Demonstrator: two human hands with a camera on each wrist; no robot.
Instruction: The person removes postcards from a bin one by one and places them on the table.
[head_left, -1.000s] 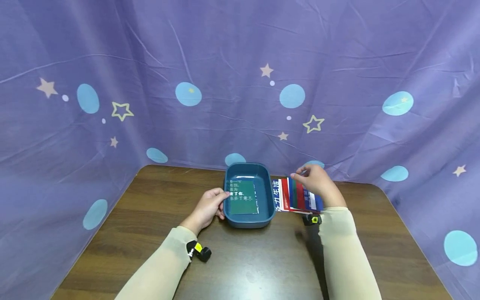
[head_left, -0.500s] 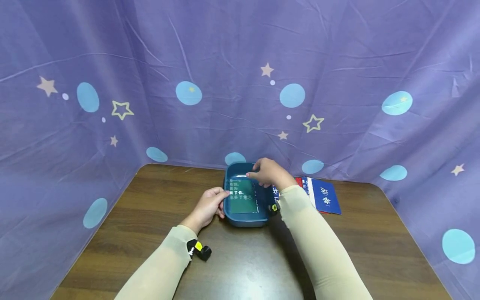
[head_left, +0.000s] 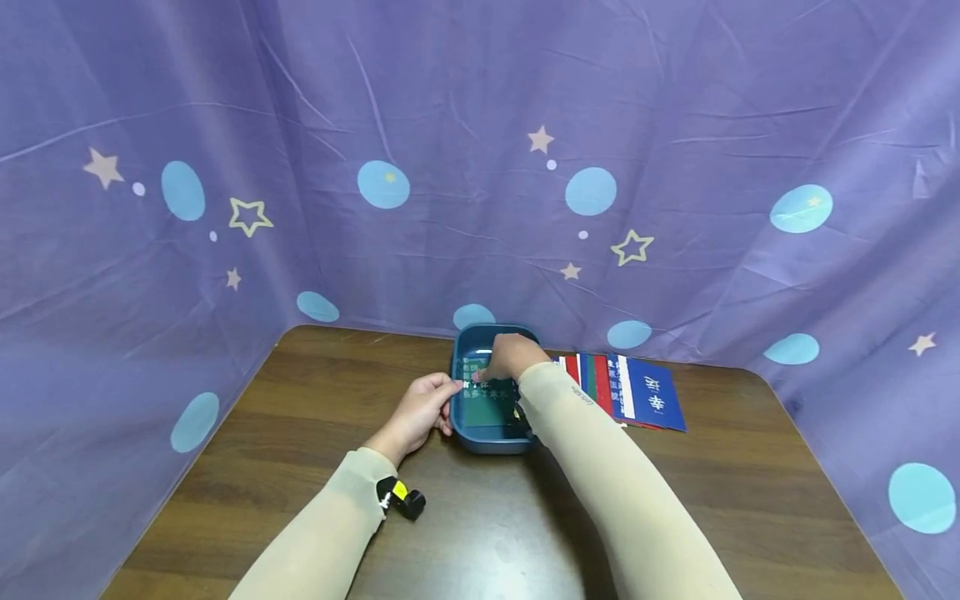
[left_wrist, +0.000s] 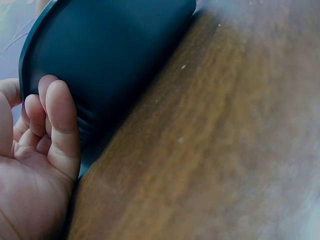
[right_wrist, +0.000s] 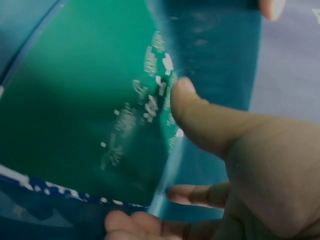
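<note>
A dark teal plastic tray (head_left: 495, 447) stands near the table's far edge. My left hand (head_left: 415, 414) grips its left side, thumb over the rim; in the left wrist view the fingers (left_wrist: 62, 112) press against its outer wall (left_wrist: 117, 45). Inside lies a green card (head_left: 483, 412) with white lettering. My right hand (head_left: 513, 357) reaches down into the tray over this card. Seen from the right wrist, the thumb (right_wrist: 192, 110) is right at the card's edge, the other fingers well apart from it near a corner. Part of the card is hidden under the hand.
Right of the tray, a fanned row of red, white, green and blue cards (head_left: 651, 393) lies on the wooden table (head_left: 480, 517), partly behind my right sleeve. A purple curtain (head_left: 450, 167) with stars hangs close behind the table.
My right hand has moved left from the card row into the tray and lower, onto the green card. A blue card shows at the row's right end. The left hand stays on the tray.
</note>
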